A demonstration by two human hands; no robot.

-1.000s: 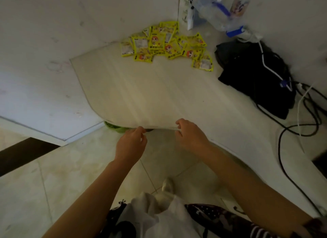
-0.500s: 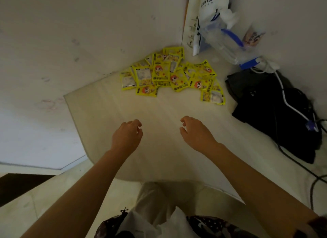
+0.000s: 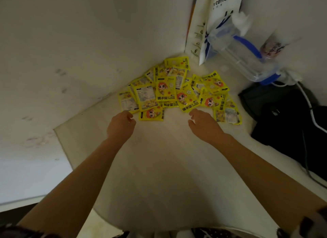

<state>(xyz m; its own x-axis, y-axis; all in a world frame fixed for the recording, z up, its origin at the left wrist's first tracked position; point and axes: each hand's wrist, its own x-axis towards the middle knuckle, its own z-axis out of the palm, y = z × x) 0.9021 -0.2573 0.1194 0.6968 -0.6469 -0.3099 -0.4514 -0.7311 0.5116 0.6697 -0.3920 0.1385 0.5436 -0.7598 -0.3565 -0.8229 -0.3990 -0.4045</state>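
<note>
Several yellow sachets with a cartoon face (image 3: 177, 92) lie in a loose heap at the far corner of a pale table (image 3: 159, 167). My left hand (image 3: 121, 125) hovers just short of the heap's left edge, fingers loosely curled, holding nothing. My right hand (image 3: 203, 124) reaches toward the heap's near middle, fingers relaxed and empty, its fingertips almost at one sachet (image 3: 187, 103). Another sachet (image 3: 151, 114) lies between my two hands.
A white paper bag marked "coffee" (image 3: 217, 18) stands in the corner against the wall. A clear plastic container with blue trim (image 3: 244, 55) leans beside it. A black bag (image 3: 286, 117) with white and black cables lies at the right.
Both hands left the table's near edge and moved forward across the top to the sachet heap. The camera came closer to the corner.
</note>
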